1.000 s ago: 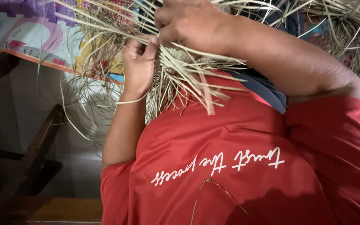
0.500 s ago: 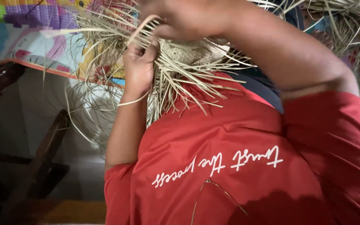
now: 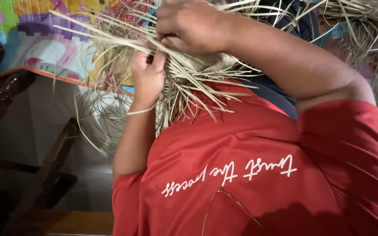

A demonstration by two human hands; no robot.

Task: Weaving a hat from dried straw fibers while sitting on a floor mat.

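Straw strips point(image 3: 184, 74), pale and flat, fan out from a woven bundle at the upper centre of the frame, held against the person's red shirt point(image 3: 250, 175). Woven patch point(image 3: 217, 61), finer and tighter, shows just right of where the two hands meet.

Left hand point(image 3: 147, 76): upper centre-left, fingers curled tight around a clutch of strips, knuckles up, thumb side toward the other hand. One loose strip loops across its wrist.

Right hand point(image 3: 191, 24): top centre, above and touching the left; fingers bent down and pinched narrow on strips at the same spot. Exact fingertip grip hidden by the straw. Forearm runs down to the right edge, into the red sleeve.

Loose ends spray outward to the upper left and downward over the shirt front. More straw point(image 3: 372, 52) hangs in a tangled mass at the upper right.

Behind, upper left: colourful play mat point(image 3: 31, 39) with an orange edge. Dark wooden furniture point(image 3: 49, 175) at lower left, partly in shadow. Dark rounded wooden piece point(image 3: 9, 85) at the left edge, just under the mat's border. Thin stray strip lies on the shirt near the bottom centre.
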